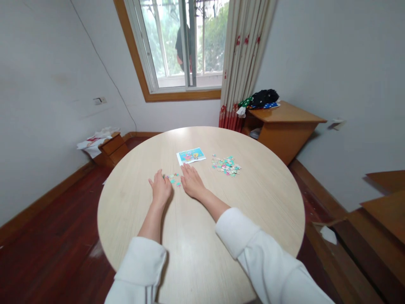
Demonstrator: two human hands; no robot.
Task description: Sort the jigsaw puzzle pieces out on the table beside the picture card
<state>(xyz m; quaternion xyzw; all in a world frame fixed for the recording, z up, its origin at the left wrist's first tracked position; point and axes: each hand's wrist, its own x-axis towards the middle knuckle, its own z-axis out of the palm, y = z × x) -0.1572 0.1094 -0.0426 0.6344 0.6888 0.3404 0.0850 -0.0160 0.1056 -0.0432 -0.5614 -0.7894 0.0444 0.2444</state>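
Observation:
My left hand (161, 188) rests on the table at the left edge of a small group of jigsaw puzzle pieces (173, 180). Its fingers are spread, and some fingertips are partly hidden behind the hand. On the other side of those pieces, my right hand (191, 182) lies flat with its fingers stretched forward, just below a picture card (191, 156). The card is blue with pink and yellow figures and a white border. Further right lies a loose pile of puzzle pieces (228, 166), teal, pink and pale. Neither hand visibly holds a piece.
Everything lies on a round, pale wooden table (202, 236). Beyond it are a window (186, 46), a curtain (243, 55) and a wooden desk (284, 116) with dark cloth (264, 99) on top. A small cabinet (112, 145) with papers stands at the left.

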